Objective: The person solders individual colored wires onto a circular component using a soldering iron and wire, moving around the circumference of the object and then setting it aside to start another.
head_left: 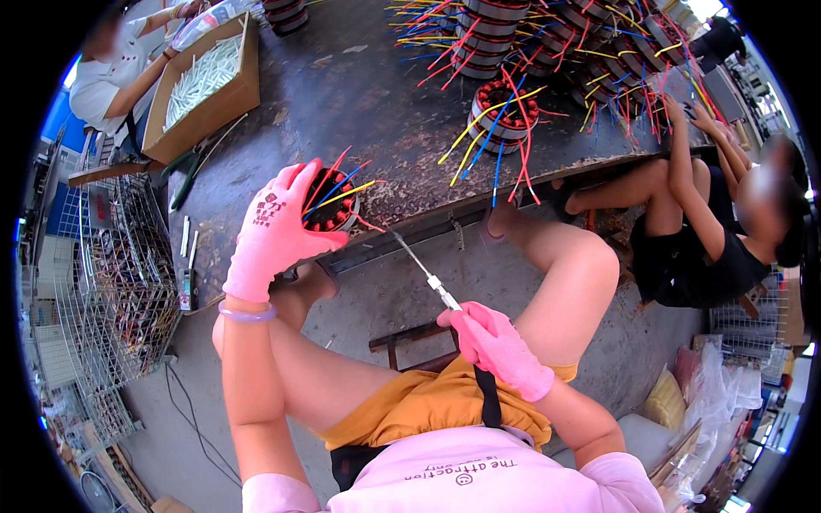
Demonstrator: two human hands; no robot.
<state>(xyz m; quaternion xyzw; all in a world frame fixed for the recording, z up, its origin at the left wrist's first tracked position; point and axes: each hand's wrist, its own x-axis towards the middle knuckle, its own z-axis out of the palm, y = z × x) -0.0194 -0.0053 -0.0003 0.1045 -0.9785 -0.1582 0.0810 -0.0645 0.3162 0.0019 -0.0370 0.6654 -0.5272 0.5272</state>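
My left hand (278, 227), in a pink glove, grips a motor stator (332, 205) from its left side at the table's front edge. The stator has a dark ring of red windings, and red, blue and yellow wires stick out of it. Also gloved in pink, my right hand (500, 346) is closed round a thin rod-shaped tool (428, 272) with a metal shaft and a white collar. The tool's tip points up and left, close to the end of a red lead on the stator; I cannot tell whether they touch.
On the worn dark table (342, 94) stand another wired stator (505, 120) and several stacked stators (492, 34). A cardboard box (209, 94) of white sleeves and green-handled pliers (184, 175) are at left. People work at far left and right; wire cages (115, 282) stand left.
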